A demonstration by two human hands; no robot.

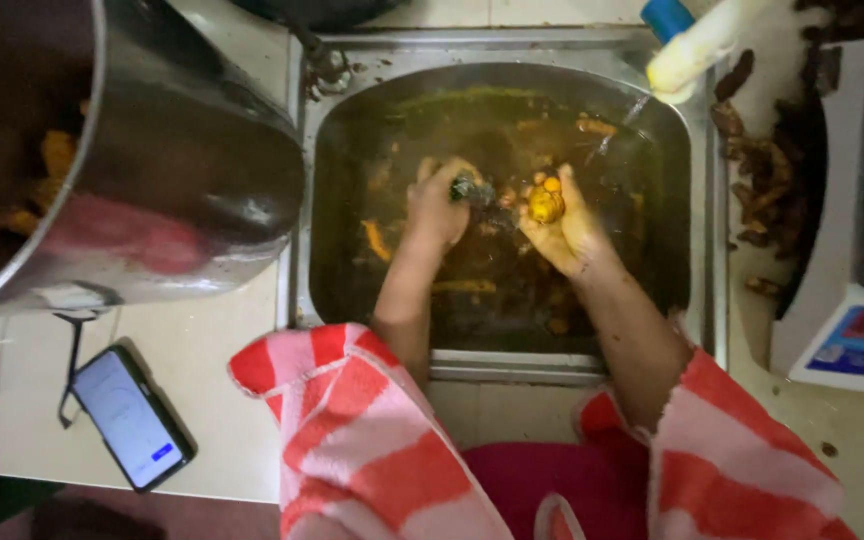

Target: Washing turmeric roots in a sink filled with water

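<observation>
Both of my hands reach into a steel sink (704,200) full of dark water with yellow-orange root pieces floating in it. My right hand (567,225) grips a bright yellow peeled root piece (546,203). My left hand (439,205) is closed on a small dark tool (472,188) whose tip points at that piece. Water runs down from a pale tap spout with a blue cap (690,45) at the sink's far right. Red-and-white striped sleeves cover my forearms.
A big steel pot (182,170) holding orange root pieces stands on the counter to the left. A smartphone with a lit screen (132,417) lies near the front edge. Dark brown peelings (767,170) pile up right of the sink, beside a white scale (857,340).
</observation>
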